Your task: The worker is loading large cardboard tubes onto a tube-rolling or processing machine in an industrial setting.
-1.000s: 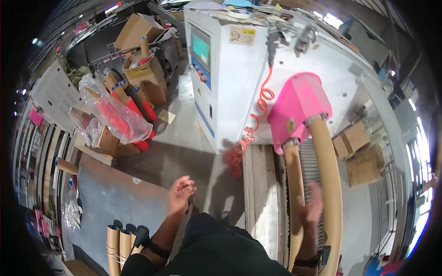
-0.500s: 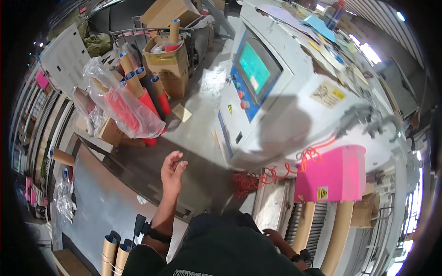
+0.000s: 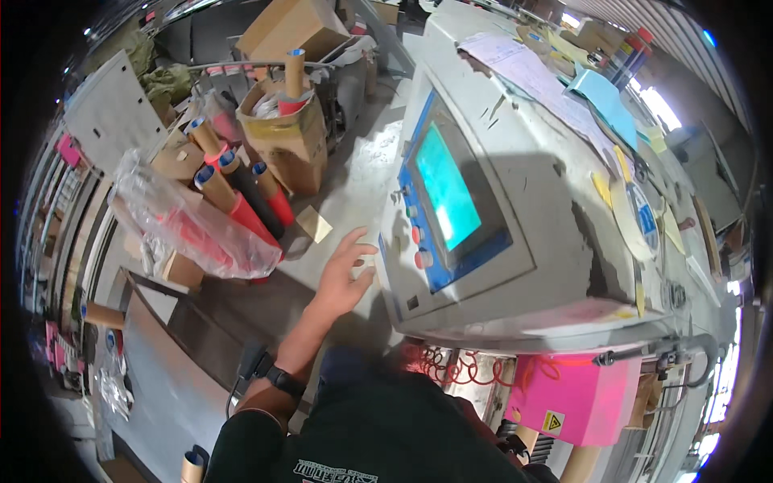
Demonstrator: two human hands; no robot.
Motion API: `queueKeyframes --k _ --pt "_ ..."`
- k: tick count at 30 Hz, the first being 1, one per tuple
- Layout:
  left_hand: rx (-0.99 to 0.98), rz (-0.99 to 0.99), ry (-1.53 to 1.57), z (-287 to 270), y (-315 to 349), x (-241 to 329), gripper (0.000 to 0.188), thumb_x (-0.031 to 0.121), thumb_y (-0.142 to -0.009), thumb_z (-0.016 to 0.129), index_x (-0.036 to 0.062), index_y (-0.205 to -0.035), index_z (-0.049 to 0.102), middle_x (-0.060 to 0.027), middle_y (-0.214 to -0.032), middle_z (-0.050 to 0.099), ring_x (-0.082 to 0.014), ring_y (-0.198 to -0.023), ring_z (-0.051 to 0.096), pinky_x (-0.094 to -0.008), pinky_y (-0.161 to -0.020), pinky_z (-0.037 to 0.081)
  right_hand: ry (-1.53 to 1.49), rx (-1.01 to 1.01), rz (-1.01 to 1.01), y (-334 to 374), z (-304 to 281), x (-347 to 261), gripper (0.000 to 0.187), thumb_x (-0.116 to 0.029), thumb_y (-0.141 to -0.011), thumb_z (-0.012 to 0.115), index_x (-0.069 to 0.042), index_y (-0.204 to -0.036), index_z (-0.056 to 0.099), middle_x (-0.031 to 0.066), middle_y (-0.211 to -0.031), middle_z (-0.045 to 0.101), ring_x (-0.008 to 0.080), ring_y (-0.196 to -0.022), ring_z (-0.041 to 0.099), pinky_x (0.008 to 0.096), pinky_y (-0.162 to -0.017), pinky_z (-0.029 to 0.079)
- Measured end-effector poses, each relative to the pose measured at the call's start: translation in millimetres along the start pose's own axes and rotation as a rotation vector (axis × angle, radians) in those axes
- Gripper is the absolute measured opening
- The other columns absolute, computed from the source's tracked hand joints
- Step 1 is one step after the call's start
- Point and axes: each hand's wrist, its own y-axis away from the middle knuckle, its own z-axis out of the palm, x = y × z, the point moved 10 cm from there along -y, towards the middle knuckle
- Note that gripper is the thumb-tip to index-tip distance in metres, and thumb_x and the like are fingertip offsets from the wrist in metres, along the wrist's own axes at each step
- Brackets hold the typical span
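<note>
My left hand (image 3: 348,275) is raised in front of the control cabinet (image 3: 515,217), its fingers loosely bent and apart, with nothing in them. It is close to the cabinet's left edge, level with the round buttons (image 3: 419,248) beside a lit green screen (image 3: 447,187). Whether the fingertips touch the cabinet cannot be made out. A black band circles my left wrist. Low beside my dark shirt, my right forearm (image 3: 509,444) shows only in part, also with a black band. The right hand's fingers are hidden or too dim to read.
Wrapped red and black rolls (image 3: 233,201) stand at left, near an open cardboard box (image 3: 286,145). A grey metal table (image 3: 173,346) lies lower left. Papers and tools cover the cabinet top. A pink guard (image 3: 576,398) and coiled red hose (image 3: 471,366) sit at lower right.
My left hand has moved forward and right, closer to the cabinet's button panel. The cabinet and screen now look larger and nearer. My right hand has gone mostly out of sight beside my body.
</note>
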Motion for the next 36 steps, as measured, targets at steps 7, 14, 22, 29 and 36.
queueKeyframes --k 7,14,22,29,36 --pt "-0.293 0.213 -0.078 53.1 -110.0 -5.0 0.031 -0.001 -0.074 0.062 0.0052 -0.104 0.058 -0.0150 -0.141 0.039 -0.0277 -0.115 0.051 -0.0326 -0.086 0.046 -0.086 -0.009 0.137 -19.0 -5.4 -105.4 0.025 -0.024 -0.084 0.060 -0.004 -0.099 0.067 0.0067 -0.080 0.068 0.0181 -0.071 0.063 0.0333 -0.064 0.050" --pt "-0.527 0.293 0.193 79.1 -163.9 -26.6 0.032 0.000 -0.073 0.065 0.0037 -0.104 0.059 -0.0200 -0.139 0.039 -0.0292 -0.113 0.051 -0.0345 -0.086 0.047 -0.996 0.276 0.728 -12.5 139.3 -74.4 0.034 -0.008 -0.086 0.058 -0.001 -0.119 0.055 0.0101 -0.092 0.066 0.0165 -0.072 0.065 0.0264 -0.057 0.051" --pt "-0.725 0.398 0.064 84.9 -177.9 -27.6 0.040 -0.003 -0.073 0.064 0.0044 -0.112 0.058 -0.0194 -0.140 0.038 -0.0291 -0.115 0.052 -0.0330 -0.083 0.050 -0.838 0.410 0.624 -21.1 177.4 -225.9 0.035 -0.021 -0.080 0.065 0.000 -0.108 0.063 0.0106 -0.095 0.068 0.0209 -0.088 0.064 0.0330 -0.083 0.049" --pt "-0.816 0.429 0.191 66.2 -160.5 -26.1 0.038 -0.004 -0.075 0.060 0.0012 -0.113 0.056 -0.0209 -0.141 0.037 -0.0283 -0.114 0.053 -0.0323 -0.083 0.050 -1.086 0.430 0.691 -1.6 221.2 -256.9 0.047 -0.004 -0.073 0.061 0.005 -0.119 0.056 0.0094 -0.102 0.066 0.0153 -0.085 0.062 0.0268 -0.066 0.051" --pt "-1.051 0.456 0.318 73.2 -127.3 1.4 0.042 -0.003 -0.076 0.059 0.0018 -0.118 0.055 -0.0190 -0.144 0.032 -0.0274 -0.115 0.052 -0.0337 -0.087 0.048 -1.175 0.730 0.659 16.2 275.9 -285.4 0.052 -0.006 -0.070 0.063 0.009 -0.118 0.052 0.0133 -0.096 0.064 0.0180 -0.072 0.061 0.0289 -0.059 0.049"
